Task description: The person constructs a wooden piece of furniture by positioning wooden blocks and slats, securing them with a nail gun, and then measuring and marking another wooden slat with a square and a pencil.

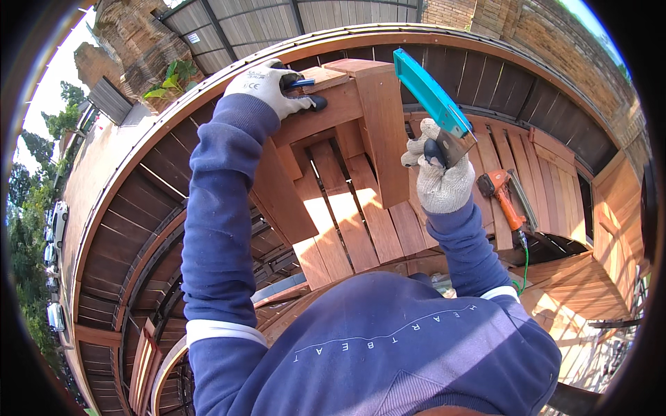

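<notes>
My left hand, in a white glove with dark fingertips, is closed with a blue pen sticking out between the fingers. It rests at the far left corner of a reddish wooden box frame, beside a short wood block on its top. My right hand, gloved too, is closed around the metal end of a long teal tool that looks like a try square. The tool tilts up and left, close to the frame's right board. The right palm is hidden.
An orange nail gun with a green hose lies on the slatted wood to the right. A curved wooden railing bends around the far side and left. Plank seating with narrow gaps lies below the frame. A wooden panel stands far right.
</notes>
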`<state>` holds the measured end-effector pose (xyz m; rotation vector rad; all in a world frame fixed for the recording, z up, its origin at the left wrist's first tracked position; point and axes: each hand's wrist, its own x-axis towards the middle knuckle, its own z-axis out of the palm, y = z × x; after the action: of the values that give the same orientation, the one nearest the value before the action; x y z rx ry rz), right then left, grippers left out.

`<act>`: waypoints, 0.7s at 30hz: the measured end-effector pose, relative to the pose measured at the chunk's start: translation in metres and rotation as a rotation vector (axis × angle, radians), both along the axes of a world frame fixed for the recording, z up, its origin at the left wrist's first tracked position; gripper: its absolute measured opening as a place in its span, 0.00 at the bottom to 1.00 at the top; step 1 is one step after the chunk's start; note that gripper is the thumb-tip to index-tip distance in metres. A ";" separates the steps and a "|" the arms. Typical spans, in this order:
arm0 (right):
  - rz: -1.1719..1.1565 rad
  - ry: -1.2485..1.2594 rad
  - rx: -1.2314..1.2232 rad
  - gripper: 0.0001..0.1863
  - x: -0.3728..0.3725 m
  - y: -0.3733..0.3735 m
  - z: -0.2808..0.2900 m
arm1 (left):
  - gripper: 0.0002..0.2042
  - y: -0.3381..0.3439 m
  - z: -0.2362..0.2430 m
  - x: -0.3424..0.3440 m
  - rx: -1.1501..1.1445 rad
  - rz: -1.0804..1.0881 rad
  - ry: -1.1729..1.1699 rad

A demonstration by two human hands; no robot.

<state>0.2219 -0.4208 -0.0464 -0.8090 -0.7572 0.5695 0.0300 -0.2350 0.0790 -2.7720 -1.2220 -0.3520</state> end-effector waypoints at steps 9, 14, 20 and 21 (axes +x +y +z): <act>0.059 -0.165 0.013 0.16 0.010 -0.006 -0.007 | 0.28 0.000 0.003 0.003 0.026 -0.008 0.026; -0.095 -0.394 -0.006 0.17 0.014 0.001 -0.012 | 0.30 0.008 0.000 0.003 0.013 -0.031 0.017; -0.090 -0.673 -0.358 0.17 0.021 -0.005 0.002 | 0.29 -0.002 -0.001 0.003 0.043 -0.054 0.015; -0.073 -0.642 -0.294 0.18 0.023 -0.005 0.006 | 0.29 0.001 0.000 0.003 0.038 -0.056 0.014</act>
<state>0.2451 -0.4257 -0.0399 -1.3153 -1.2395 0.3540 0.0335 -0.2342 0.0788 -2.7759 -1.1252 -0.3560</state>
